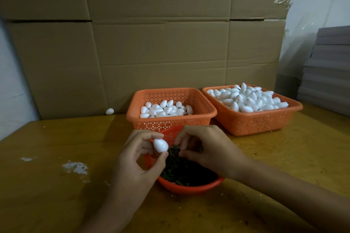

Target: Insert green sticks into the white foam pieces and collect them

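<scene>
Left hand (136,157) pinches foam piece (160,145); right hand (206,149) pinches green stick (175,147) above bowl (189,189) rim.

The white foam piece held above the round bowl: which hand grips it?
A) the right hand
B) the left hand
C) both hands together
B: the left hand pinches the foam piece between thumb and fingers, while the right hand pinches at the green sticks in the bowl.

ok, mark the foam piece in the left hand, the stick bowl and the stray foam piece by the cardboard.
held foam piece (160,145): head view, middle of body.
stick bowl (189,189): head view, near rim.
stray foam piece (109,111): head view, centre.
</scene>
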Demonstrator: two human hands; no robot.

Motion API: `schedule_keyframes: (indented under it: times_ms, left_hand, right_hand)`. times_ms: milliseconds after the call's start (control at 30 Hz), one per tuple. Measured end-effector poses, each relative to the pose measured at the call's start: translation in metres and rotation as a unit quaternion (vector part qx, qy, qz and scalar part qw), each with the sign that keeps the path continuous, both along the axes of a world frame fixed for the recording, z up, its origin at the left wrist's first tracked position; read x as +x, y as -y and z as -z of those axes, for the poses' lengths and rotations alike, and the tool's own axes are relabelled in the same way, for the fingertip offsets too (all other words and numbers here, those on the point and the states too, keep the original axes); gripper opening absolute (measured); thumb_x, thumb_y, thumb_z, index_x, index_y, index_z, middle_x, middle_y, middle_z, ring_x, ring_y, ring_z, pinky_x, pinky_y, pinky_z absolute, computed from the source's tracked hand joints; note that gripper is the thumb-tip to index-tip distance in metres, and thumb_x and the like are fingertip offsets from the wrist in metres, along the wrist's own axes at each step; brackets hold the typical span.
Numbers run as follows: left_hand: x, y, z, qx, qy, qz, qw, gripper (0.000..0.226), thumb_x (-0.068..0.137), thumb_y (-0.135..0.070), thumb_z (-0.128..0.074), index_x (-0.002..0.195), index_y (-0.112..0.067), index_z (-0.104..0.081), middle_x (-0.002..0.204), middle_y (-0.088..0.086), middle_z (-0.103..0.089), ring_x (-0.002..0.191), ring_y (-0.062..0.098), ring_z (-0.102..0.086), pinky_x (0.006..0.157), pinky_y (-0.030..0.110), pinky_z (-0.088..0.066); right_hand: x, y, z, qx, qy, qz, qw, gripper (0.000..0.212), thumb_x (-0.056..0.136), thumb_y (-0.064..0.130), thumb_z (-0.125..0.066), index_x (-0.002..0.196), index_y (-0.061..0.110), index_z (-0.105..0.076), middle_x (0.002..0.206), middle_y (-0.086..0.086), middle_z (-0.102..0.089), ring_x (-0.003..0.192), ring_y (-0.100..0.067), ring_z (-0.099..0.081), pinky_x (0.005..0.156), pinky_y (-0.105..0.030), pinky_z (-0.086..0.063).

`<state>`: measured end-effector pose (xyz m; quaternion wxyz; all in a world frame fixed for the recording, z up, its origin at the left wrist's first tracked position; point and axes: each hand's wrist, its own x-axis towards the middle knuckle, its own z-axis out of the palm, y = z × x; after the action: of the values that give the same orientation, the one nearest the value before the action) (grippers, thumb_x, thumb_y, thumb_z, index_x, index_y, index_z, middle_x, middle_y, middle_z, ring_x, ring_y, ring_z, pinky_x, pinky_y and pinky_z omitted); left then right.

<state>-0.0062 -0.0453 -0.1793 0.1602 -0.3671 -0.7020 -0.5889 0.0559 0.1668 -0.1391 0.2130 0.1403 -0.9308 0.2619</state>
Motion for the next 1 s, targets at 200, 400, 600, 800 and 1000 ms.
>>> schedule_keyframes:
  times_ms: [200, 400, 600, 800, 1000]
  left_hand:
    - [-0.0010, 0.0009, 0.0017, 0.012, 0.033, 0.010, 0.999, 0.048, 0.080, -0.006, -0.085, 0.107, -0.042, -0.067, 0.105, -0.013, -0.073, 0.100, 0.014, -0.071, 0.083, 0.021, -0.057]
    - [-0.0020, 0.0009, 0.0007, 0.013, 0.015, 0.031, 0.999, 0.050, 0.081, 0.005, -0.082, 0.104, -0.037, -0.069, 0.109, -0.009, -0.073, 0.105, 0.020, -0.070, 0.086, 0.033, -0.057]
    - [-0.0031, 0.0003, -0.0002, 0.009, -0.012, 0.044, 0.999, 0.048, 0.083, 0.006, -0.078, 0.101, -0.038, -0.069, 0.111, -0.012, -0.073, 0.111, 0.016, -0.069, 0.088, 0.021, -0.056]
    - [-0.0040, -0.0007, 0.0015, 0.008, -0.021, 0.052, 0.998, 0.036, 0.080, -0.004, -0.066, 0.099, -0.035, -0.069, 0.111, -0.008, -0.072, 0.116, 0.023, -0.066, 0.089, 0.035, -0.056]
    - [-0.0037, -0.0005, 0.0030, -0.004, -0.013, 0.045, 0.999, 0.032, 0.081, -0.006, -0.065, 0.095, -0.034, -0.069, 0.113, -0.008, -0.073, 0.114, 0.026, -0.066, 0.089, 0.047, -0.056]
  right_hand:
    - [0.0000, 0.0008, -0.0011, 0.042, -0.010, 0.028, 0.999, 0.024, 0.083, 0.019, -0.083, 0.099, 0.029, -0.069, 0.094, 0.017, -0.069, 0.095, -0.002, -0.065, 0.083, -0.032, -0.053]
    - [-0.0030, 0.0019, -0.0035, 0.156, 0.072, 0.041, 0.984, 0.027, 0.089, 0.037, -0.075, 0.115, 0.037, -0.071, 0.118, 0.019, -0.069, 0.113, -0.001, -0.058, 0.096, -0.030, -0.050]
    - [-0.0033, 0.0019, -0.0052, 0.144, 0.101, 0.031, 0.984, 0.017, 0.089, 0.030, -0.076, 0.105, 0.037, -0.077, 0.109, 0.022, -0.073, 0.105, 0.001, -0.063, 0.092, -0.026, -0.052]
    - [-0.0044, 0.0016, -0.0037, 0.144, 0.101, 0.027, 0.984, 0.012, 0.091, 0.036, -0.075, 0.102, 0.035, -0.077, 0.106, 0.020, -0.074, 0.101, 0.000, -0.065, 0.089, -0.027, -0.052]
    - [-0.0039, 0.0030, -0.0030, 0.166, 0.106, 0.019, 0.980, 0.025, 0.090, 0.053, -0.072, 0.106, 0.035, -0.076, 0.107, 0.017, -0.074, 0.099, -0.003, -0.066, 0.087, -0.033, -0.054]
